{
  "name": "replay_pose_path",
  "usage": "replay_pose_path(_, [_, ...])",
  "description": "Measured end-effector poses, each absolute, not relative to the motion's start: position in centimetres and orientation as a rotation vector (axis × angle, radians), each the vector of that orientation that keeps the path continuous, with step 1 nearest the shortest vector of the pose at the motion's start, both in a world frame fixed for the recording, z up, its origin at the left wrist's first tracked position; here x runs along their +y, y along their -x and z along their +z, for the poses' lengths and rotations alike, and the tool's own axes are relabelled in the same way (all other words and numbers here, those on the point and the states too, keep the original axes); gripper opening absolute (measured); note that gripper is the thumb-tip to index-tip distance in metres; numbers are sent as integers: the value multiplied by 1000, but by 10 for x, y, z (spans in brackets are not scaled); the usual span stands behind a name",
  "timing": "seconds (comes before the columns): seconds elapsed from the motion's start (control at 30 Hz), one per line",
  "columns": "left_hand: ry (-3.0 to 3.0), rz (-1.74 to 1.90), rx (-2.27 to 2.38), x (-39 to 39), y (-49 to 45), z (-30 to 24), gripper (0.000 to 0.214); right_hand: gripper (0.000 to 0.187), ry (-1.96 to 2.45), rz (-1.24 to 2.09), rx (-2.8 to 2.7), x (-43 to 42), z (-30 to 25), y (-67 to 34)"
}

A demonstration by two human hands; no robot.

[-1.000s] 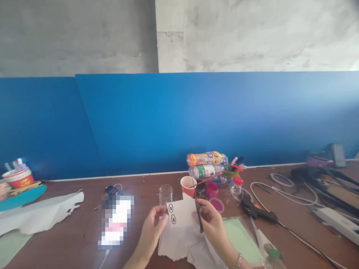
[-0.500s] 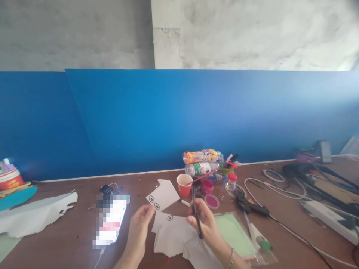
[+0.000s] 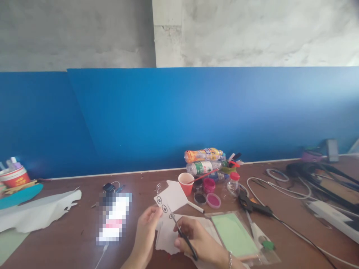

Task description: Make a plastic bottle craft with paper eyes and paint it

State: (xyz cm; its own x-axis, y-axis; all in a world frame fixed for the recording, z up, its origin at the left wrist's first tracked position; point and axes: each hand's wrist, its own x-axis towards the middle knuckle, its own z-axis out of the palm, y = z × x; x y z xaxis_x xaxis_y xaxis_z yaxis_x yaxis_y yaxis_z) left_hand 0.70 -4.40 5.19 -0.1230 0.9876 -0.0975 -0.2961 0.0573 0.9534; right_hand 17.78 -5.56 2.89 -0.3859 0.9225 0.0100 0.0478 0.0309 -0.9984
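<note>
Right of a blurred bright screen (image 3: 115, 218), the left hand (image 3: 147, 226) pinches by its near edge a white card (image 3: 174, 196) with ringed circles, over loose papers (image 3: 166, 241). The right hand (image 3: 202, 241) grips scissors (image 3: 183, 236) angled towards the card, though whether the blades touch it is hard to tell. Further right lie a green sheet (image 3: 234, 232) and a glue gun (image 3: 255, 208).

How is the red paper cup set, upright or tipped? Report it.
Upright: the red paper cup has its open mouth facing up.
</note>
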Motion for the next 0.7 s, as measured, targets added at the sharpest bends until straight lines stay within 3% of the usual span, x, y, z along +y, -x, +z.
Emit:
replay_pose_path(0.3, [-807, 1295, 993, -46, -15, 55, 31, 48, 971, 1584, -1550, -53, 17, -173])
replay_pose_path(0.7, [-790, 1254, 981, -47, -13, 60, 32, 22, 1205, 1458, -1490, -57, 15, -159])
